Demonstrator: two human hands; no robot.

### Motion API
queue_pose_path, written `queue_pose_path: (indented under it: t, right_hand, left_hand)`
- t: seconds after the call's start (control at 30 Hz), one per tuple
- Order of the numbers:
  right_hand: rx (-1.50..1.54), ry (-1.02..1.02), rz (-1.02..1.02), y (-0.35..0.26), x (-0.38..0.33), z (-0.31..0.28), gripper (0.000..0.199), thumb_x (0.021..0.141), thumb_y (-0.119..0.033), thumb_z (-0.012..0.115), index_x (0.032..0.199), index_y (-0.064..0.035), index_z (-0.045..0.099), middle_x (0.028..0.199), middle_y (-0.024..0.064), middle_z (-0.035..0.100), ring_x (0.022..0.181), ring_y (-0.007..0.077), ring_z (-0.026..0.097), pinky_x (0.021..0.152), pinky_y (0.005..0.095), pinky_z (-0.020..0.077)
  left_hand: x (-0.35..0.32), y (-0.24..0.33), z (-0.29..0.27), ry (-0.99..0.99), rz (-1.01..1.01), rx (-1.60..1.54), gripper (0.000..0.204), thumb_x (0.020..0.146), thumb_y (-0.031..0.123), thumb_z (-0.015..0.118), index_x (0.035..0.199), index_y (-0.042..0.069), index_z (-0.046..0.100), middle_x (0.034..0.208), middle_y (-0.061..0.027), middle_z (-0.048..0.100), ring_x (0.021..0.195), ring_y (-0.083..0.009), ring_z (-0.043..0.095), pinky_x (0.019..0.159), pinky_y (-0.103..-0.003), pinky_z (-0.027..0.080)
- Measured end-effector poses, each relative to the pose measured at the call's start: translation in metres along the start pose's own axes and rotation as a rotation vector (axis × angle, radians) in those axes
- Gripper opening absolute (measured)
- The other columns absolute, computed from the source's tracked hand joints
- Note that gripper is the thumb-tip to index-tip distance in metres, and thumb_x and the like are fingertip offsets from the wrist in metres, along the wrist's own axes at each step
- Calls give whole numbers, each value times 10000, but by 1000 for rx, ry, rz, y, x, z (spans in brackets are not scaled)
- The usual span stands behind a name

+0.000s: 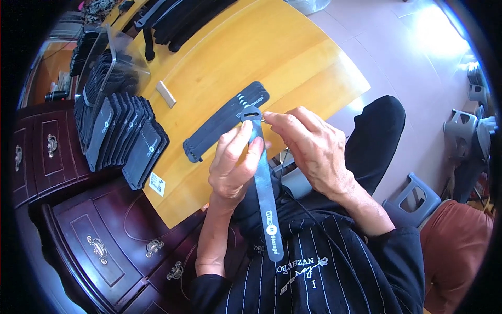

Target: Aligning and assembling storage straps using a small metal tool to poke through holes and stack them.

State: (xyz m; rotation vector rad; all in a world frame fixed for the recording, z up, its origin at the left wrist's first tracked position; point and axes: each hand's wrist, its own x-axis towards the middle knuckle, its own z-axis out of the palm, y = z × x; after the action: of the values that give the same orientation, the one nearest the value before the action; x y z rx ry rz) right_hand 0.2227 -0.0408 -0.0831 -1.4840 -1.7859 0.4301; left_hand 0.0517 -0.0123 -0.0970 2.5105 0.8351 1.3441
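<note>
A long dark grey strap (267,199) with white print hangs down in front of my black striped shirt. Its slotted end (252,113) points up, over the table's near edge. My left hand (230,165) pinches the strap just below that slot, between thumb and fingers. Close beside the slotted end, my right hand (316,149) has thumb and forefinger pressed together on a small shiny metal piece (263,120), too small to name. Behind my hands, a fanned pile of similar straps (217,130) lies flat on the yellow wooden table (251,47).
Bundled dark straps (123,131) stand at the table's left edge, near a clear plastic bin (120,60). More black straps (180,26) lie at the far side. A small wooden block (166,94) and a white label (157,184) are on the table. Dark drawers (94,225) stand left; a grey stool (415,201) right.
</note>
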Motion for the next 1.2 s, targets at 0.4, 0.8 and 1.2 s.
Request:
queue_pose_path:
  t: [0.4, 0.8, 1.2]
  right_hand:
    - [-30, 0, 21, 12, -3, 3, 242, 853, -76, 637, 1091, -113, 659, 833, 44, 612, 761, 200, 654, 586, 284, 504]
    - [191, -165, -38, 25, 5, -29, 218, 922, -210, 574, 1113, -114, 616, 843, 72, 616, 704, 236, 643, 608, 316, 517]
    - [190, -65, -48, -2, -3, -46, 152, 877, -153, 617, 1009, -76, 611, 838, 60, 608, 700, 235, 648, 578, 312, 509]
  left_hand:
    - [2, 11, 16, -1, -63, 19, 255, 690, -86, 717, 933, -44, 652, 1019, -178, 629, 870, -325, 622, 703, -353, 549]
    - [-9, 12, 9, 141, -333, -525, 221, 737, -103, 691, 923, -10, 616, 958, -195, 643, 772, -247, 659, 643, -309, 534]
    - [16, 35, 32, 402, -830, -1063, 336, 844, 57, 696, 1038, 35, 423, 1014, -134, 547, 759, -163, 591, 681, -273, 518]
